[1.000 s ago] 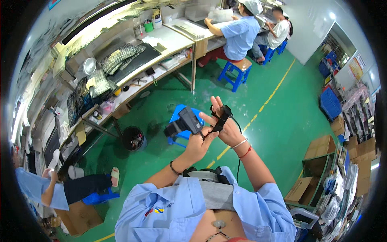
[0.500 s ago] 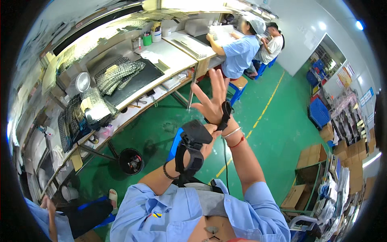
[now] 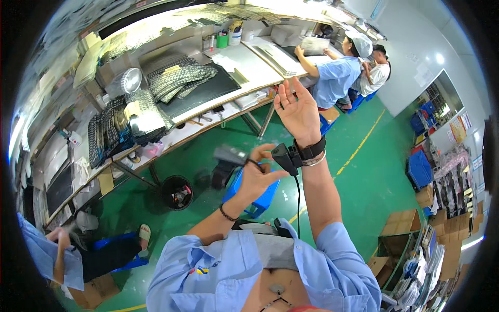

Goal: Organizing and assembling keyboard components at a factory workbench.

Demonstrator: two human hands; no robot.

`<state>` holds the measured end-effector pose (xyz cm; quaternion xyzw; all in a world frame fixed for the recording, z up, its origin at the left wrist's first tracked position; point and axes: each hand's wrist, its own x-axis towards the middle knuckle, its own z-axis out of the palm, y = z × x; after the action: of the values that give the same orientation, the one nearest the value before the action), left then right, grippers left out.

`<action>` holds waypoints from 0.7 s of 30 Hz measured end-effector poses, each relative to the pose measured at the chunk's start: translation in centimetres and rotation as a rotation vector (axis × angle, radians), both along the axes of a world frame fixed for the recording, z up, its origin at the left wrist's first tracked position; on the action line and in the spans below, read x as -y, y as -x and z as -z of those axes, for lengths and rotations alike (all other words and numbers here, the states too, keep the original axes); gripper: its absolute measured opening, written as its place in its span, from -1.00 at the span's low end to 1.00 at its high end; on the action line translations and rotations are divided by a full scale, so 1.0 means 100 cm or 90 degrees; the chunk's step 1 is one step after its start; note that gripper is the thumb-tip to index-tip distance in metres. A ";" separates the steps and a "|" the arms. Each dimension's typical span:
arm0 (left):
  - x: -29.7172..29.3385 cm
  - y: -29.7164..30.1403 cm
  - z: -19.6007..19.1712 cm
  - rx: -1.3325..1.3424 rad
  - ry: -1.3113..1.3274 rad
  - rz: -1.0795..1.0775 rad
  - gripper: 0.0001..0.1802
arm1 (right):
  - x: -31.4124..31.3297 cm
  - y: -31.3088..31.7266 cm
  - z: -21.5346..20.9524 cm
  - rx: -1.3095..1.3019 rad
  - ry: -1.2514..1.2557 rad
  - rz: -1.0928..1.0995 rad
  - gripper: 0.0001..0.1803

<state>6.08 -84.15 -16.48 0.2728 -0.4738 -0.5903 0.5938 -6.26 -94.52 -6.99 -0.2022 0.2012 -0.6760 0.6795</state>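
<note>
My right hand (image 3: 300, 112) is raised palm up, its fingers apart and nothing in it. A black box-shaped device (image 3: 286, 158) on a strap sits on the right wrist, with a cable hanging from it and a bracelet beside it. My left hand (image 3: 254, 179) is just left of that device, thumb and fingers curved toward it. A second black strapped device (image 3: 223, 169), smeared by motion, hangs at the left hand, its strap crossing the fingers. A beaded bracelet (image 3: 226, 212) is on my left wrist.
A long workbench (image 3: 254, 73) with patterned dark sheets (image 3: 182, 80) and a small fan (image 3: 131, 80) runs along the left. Below stand a black bin (image 3: 176, 192) and a blue stool (image 3: 249, 195). Two people sit at the far bench, another at lower left. Cartons (image 3: 400, 222) stand right.
The second strapped device has come off my left wrist and swung left at the hand. My right hand has turned palm up and moved right. The view has shifted slightly.
</note>
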 end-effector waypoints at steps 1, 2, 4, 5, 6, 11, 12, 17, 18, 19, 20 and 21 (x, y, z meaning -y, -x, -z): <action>0.000 0.001 0.002 -0.053 -0.022 0.059 -0.50 | 0.003 -0.005 0.003 0.006 -0.014 -0.011 -0.62; 0.000 -0.001 0.003 -0.051 -0.024 0.055 -0.50 | 0.004 -0.010 0.006 0.007 -0.016 -0.015 -0.62; 0.001 -0.003 0.002 -0.029 -0.139 0.100 -0.77 | 0.006 -0.017 0.012 -0.011 0.016 -0.042 -0.59; 0.000 -0.002 0.000 -0.117 -0.164 0.116 -0.78 | 0.008 -0.019 0.017 -0.011 0.052 -0.054 -0.66; 0.002 -0.005 0.002 -0.116 -0.166 0.110 -0.78 | 0.007 -0.026 0.018 -0.009 0.049 -0.061 -0.66; 0.013 -0.012 0.025 -0.163 -0.259 0.220 -0.56 | -0.009 -0.050 0.005 -0.982 0.598 0.321 -0.76; 0.012 -0.011 0.026 -0.177 -0.287 0.256 -0.57 | -0.010 -0.048 0.001 -1.248 0.856 0.452 -0.70; 0.012 -0.017 0.034 -0.131 -0.269 0.344 -0.66 | -0.014 -0.042 0.001 -1.299 0.972 0.432 -0.68; 0.011 -0.019 0.033 -0.130 -0.270 0.336 -0.66 | -0.017 -0.038 0.002 -1.290 0.977 0.430 -0.68; 0.009 -0.022 0.030 0.029 -0.137 0.242 -0.69 | -0.021 -0.032 0.003 -1.291 0.908 0.401 -0.71; 0.009 -0.025 0.029 0.185 -0.003 0.145 -0.70 | -0.027 -0.025 0.005 -1.289 0.840 0.371 -0.73; 0.014 -0.036 0.038 0.265 0.051 0.151 -0.68 | -0.031 -0.019 0.010 -1.247 0.756 0.303 -0.75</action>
<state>9.72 -85.53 -20.26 0.3072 -0.6380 -0.5676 0.4200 -4.39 -91.40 -7.99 -0.8799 0.3241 -0.3292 -0.1112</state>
